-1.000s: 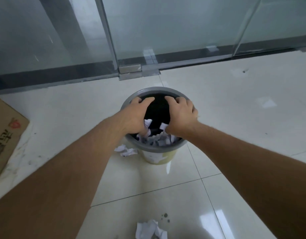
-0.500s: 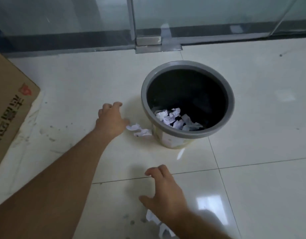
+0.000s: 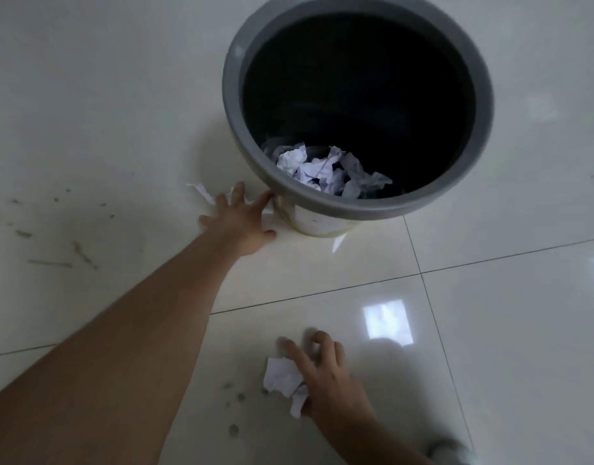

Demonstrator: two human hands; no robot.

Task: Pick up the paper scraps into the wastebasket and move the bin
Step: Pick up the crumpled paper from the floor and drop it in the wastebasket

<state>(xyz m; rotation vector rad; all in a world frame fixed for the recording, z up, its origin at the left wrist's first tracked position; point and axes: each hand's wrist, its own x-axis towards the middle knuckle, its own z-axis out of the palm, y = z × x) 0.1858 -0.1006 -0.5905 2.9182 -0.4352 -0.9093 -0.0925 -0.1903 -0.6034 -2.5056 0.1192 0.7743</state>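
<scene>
The wastebasket (image 3: pixel 356 209), grey-rimmed with a dark inside, stands on the tiled floor at the upper right. Crumpled white paper (image 3: pixel 322 169) lies in its bottom. My left hand (image 3: pixel 240 223) reaches to the bin's left base, fingers spread over a white paper scrap (image 3: pixel 201 193) that peeks out beyond the fingertips. Nearer to me, my right hand (image 3: pixel 325 374) rests with fingers apart on a second crumpled scrap (image 3: pixel 282 377), which sticks out to the left of the palm. Neither scrap is lifted off the floor.
Glossy cream floor tiles with dark grout lines surround the bin. Dirt smears (image 3: pixel 81 253) mark the floor at the left, and small dark spots (image 3: pixel 235 394) lie near the lower scrap. A blurred grey shape (image 3: pixel 449 448) sits at the bottom right edge.
The view has dropped closer to the floor. My left hand has slid right onto the scrap by the bin's base, and my right hand has settled on the near scrap.
</scene>
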